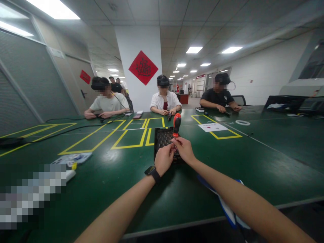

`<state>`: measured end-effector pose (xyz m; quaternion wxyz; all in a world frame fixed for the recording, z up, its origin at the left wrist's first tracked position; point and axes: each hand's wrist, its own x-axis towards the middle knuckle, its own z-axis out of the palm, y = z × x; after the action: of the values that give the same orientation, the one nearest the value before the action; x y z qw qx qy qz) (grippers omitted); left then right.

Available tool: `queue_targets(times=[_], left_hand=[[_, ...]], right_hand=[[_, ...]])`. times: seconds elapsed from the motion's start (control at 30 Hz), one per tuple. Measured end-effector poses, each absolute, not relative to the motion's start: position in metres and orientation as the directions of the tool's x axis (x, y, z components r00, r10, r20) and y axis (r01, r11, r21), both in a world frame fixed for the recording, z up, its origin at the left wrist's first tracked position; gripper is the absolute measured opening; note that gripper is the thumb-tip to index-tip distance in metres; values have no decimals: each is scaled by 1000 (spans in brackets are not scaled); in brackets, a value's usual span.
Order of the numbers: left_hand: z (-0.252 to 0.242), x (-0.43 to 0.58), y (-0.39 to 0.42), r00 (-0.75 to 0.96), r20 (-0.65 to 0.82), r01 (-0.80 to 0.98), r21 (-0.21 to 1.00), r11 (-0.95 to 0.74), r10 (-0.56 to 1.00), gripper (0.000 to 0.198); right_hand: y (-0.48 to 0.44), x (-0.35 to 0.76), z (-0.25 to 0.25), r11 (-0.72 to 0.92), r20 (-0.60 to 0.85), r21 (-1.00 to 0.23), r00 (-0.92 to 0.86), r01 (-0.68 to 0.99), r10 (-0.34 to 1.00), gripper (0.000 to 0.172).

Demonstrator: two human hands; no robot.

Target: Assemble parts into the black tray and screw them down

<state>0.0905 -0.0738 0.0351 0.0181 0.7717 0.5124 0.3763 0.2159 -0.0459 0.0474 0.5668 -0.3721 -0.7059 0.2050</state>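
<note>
A screwdriver with a red and black handle stands nearly upright, handle up, above a black tray-like case on the green table. My right hand is closed just below the handle, its fingertips pinched around the screwdriver's shaft. My left hand, with a black watch on its wrist, is closed close beside it, fingertips meeting those of the right hand. Whatever sits between the left fingertips is too small or hidden to make out. Both hands are over the near part of the case, and its inside shows a textured, patterned surface.
Yellow tape outlines mark the green table. A printed sheet and a white ring lie to the right. A blue-and-white item is under my right forearm. Cables cross the left side. Several people sit opposite, working with their hands.
</note>
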Motion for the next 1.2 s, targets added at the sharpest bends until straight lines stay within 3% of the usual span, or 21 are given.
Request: queue_targets(times=[0.2, 0.5, 0.67, 0.8, 0.97, 1.2], left_hand=[[35, 90, -75, 155, 547, 750, 476, -459, 822, 12], [36, 87, -73, 186, 548, 734, 474, -487, 815, 13], [33, 88, -71, 196, 542, 731, 475, -490, 817, 19], [33, 88, -70, 178, 570, 707, 493, -507, 802, 13], [33, 87, -69, 175, 559, 673, 532, -513, 810, 5], [29, 85, -65, 192, 538, 628, 575, -524, 820, 10]], right_hand=[[-47, 215, 45, 594, 589, -789, -84, 158, 804, 32], [-40, 214, 42, 574, 565, -817, -128, 47, 815, 31], [-37, 214, 40, 584, 572, -811, -168, 30, 803, 26], [-41, 213, 40, 603, 593, -796, -132, 51, 794, 24], [-42, 213, 41, 602, 592, -797, -131, 46, 795, 27], [-44, 213, 43, 593, 589, -805, -96, 18, 803, 30]])
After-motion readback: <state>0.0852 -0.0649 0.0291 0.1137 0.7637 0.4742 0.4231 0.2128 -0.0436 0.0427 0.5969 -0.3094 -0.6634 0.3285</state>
